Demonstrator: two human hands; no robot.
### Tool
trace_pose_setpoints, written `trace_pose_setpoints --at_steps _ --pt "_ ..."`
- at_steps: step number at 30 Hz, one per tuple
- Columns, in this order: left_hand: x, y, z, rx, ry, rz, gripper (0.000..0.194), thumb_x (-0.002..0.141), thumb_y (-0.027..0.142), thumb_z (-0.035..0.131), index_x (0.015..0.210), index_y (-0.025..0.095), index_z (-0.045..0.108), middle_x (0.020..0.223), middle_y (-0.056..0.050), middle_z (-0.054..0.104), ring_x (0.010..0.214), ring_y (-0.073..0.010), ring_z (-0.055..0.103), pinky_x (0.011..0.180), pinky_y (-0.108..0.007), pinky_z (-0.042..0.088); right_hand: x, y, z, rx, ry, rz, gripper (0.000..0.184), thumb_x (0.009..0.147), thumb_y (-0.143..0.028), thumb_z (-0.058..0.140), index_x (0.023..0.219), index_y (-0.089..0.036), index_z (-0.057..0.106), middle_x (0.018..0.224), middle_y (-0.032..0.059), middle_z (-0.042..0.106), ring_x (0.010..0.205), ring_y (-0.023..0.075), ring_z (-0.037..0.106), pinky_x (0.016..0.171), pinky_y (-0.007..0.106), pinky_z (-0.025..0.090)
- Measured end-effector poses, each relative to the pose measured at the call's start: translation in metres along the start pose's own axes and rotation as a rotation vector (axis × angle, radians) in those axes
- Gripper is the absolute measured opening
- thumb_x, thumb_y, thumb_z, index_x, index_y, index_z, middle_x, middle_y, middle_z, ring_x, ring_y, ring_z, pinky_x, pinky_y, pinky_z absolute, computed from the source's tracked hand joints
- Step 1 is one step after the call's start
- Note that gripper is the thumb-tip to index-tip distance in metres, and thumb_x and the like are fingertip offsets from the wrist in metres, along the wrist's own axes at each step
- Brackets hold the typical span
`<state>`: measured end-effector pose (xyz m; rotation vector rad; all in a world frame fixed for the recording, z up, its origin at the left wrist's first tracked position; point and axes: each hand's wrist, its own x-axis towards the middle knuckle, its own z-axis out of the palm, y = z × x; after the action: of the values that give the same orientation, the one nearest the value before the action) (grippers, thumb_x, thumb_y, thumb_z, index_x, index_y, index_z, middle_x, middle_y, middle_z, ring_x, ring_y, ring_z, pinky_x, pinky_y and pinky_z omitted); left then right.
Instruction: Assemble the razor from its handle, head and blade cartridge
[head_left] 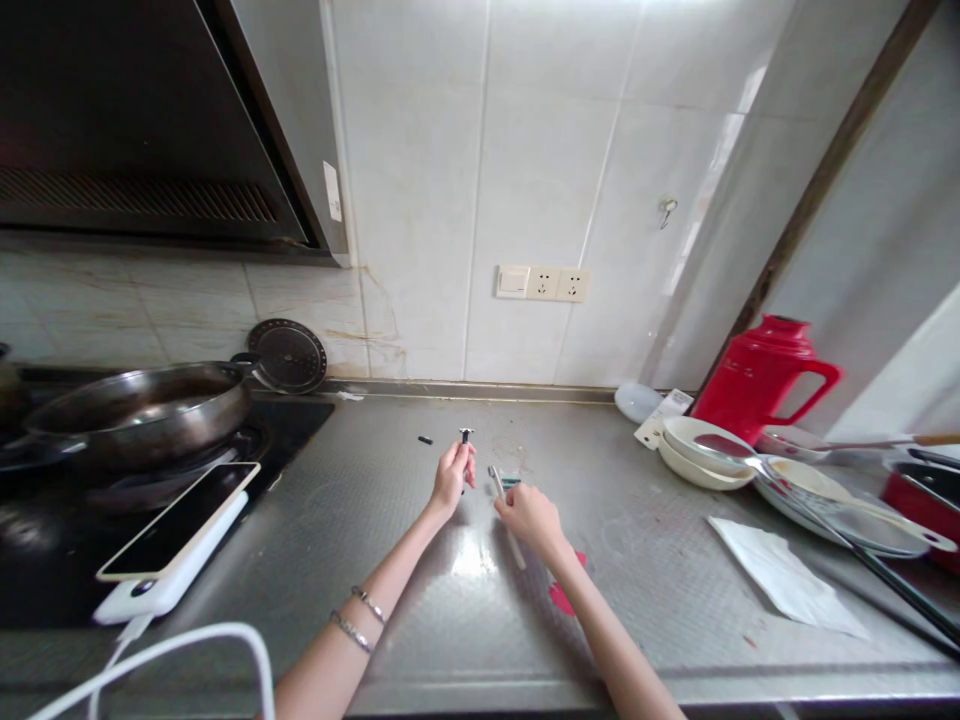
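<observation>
My left hand [451,474] is closed around the dark handle of a small razor-like tool [466,434], whose pale crosspiece points up toward the wall. Beside it, my right hand [529,514] is closed on a slim white stick [516,549] with a greyish far end, perhaps a toothbrush; its kind is not clear. Just beyond the right fingers lies a small dark green item [510,483], partly covered by that hand. A small black piece [425,440] rests on the metal counter to the left of the razor-like tool. Under my right forearm, a red flat thing [562,598] shows in part.
A steel pan [142,410] stands on the black stove at left, with a phone on a white power bank [176,560] and its cable in front. At right are a red thermos [761,380], stacked bowls [701,475], plates, long utensils and a white napkin [784,575].
</observation>
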<state>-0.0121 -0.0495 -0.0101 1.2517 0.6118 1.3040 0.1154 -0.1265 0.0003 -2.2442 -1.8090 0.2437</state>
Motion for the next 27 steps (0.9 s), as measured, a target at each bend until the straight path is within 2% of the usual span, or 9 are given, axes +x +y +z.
trace_pose_setpoints --at_steps 4,8,14,20,23,27 --pt "0.000 -0.003 -0.001 0.000 -0.017 -0.015 0.038 0.076 0.055 0.050 0.077 0.017 0.048 0.050 0.007 0.041 0.041 -0.0072 0.041 0.038 -0.018 0.033 0.001 -0.004 0.006 -0.044 -0.045 -0.003 0.030 0.078 -0.033 0.042 0.079 -0.018 0.068 0.087 0.0133 0.070 0.081 0.0258 0.066 0.063 0.029 0.044" --pt "-0.001 -0.003 -0.002 0.006 -0.035 -0.023 0.037 0.077 0.054 0.050 0.076 0.017 0.048 0.050 0.007 0.041 0.038 -0.0070 0.041 0.038 -0.019 0.034 0.004 -0.005 0.010 -0.066 -0.036 0.017 0.033 0.078 -0.031 0.040 0.085 -0.016 0.068 0.092 0.0150 0.069 0.086 0.0284 0.065 0.067 0.034 0.047" --pt "-0.001 -0.003 -0.001 -0.008 -0.036 -0.045 0.038 0.075 0.055 0.052 0.075 0.017 0.047 0.049 0.007 0.039 0.038 -0.0071 0.040 0.037 -0.019 0.035 0.007 -0.008 0.012 -0.104 -0.026 0.020 0.034 0.081 -0.031 0.039 0.089 -0.015 0.068 0.092 0.0158 0.069 0.087 0.0287 0.065 0.069 0.035 0.048" --pt "-0.003 -0.001 0.000 -0.001 -0.038 -0.061 0.039 0.074 0.055 0.052 0.075 0.017 0.047 0.049 0.008 0.038 0.039 -0.0069 0.039 0.038 -0.019 0.035 0.005 -0.011 0.013 -0.145 -0.014 0.009 0.042 0.086 -0.041 0.036 0.090 -0.015 0.069 0.092 0.0157 0.069 0.086 0.0284 0.065 0.069 0.034 0.048" --pt "-0.003 -0.001 0.000 0.002 -0.040 -0.062 0.039 0.074 0.055 0.052 0.075 0.017 0.047 0.049 0.007 0.039 0.040 -0.0070 0.040 0.038 -0.019 0.034 0.007 -0.009 0.007 -0.138 -0.013 -0.004 0.045 0.087 -0.045 0.034 0.088 -0.016 0.069 0.091 0.0156 0.070 0.085 0.0269 0.066 0.068 0.033 0.047" --pt "-0.003 -0.003 -0.001 0.033 -0.045 -0.062 0.038 0.076 0.055 0.050 0.077 0.017 0.049 0.050 0.007 0.039 0.040 -0.0073 0.040 0.040 -0.020 0.033 0.023 0.002 -0.013 -0.108 0.005 -0.038 0.046 0.088 -0.046 0.033 0.081 -0.019 0.070 0.087 0.0140 0.070 0.082 0.0223 0.066 0.066 0.027 0.043"
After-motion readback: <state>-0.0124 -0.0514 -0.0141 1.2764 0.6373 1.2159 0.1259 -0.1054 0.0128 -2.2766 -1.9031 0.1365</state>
